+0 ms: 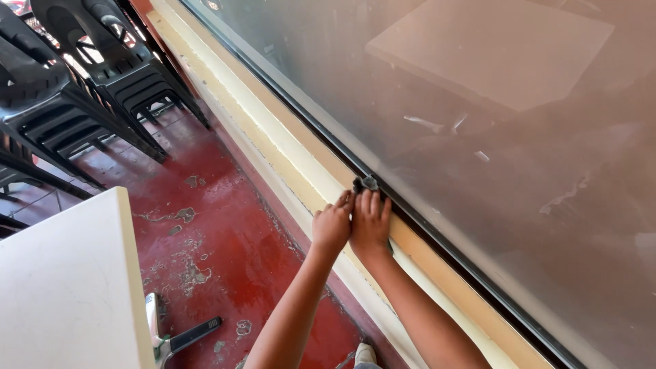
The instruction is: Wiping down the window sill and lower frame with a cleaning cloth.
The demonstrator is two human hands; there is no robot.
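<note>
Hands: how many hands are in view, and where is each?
2. The left hand and right hand press side by side on a dark cloth at the window frame.

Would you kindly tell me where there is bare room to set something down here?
The white tabletop is bare. So is the red floor between it and the sill. Stacked black chairs crowd the far corner; both hands press a dark cloth there.
</note>
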